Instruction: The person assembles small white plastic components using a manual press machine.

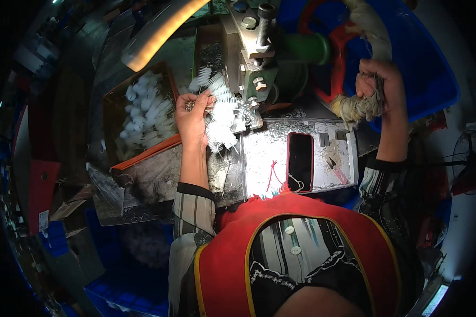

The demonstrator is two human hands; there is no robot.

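My left hand (191, 117) is closed with thumb and fingers pinched on small white bristle brushes (222, 108), which fan out to its right. Bright light washes out some of their bristles. The brushes reach the lower jaw of a metal press (254, 84); whether one sits inside it I cannot tell. At the right, my right hand (378, 87) is wrapped round the rag-bound rim (360, 108) of a red handwheel (337, 58). Beside my left wrist stands an orange tray (148, 152) holding many more white brushes.
Below the press, a white tray (322, 186) holds a dark phone (300, 162) and pink-handled snips (337, 171). A lamp arm (161, 34) crosses above the orange tray. Behind the wheel is a blue bin (428, 63). Metal scraps litter the bench.
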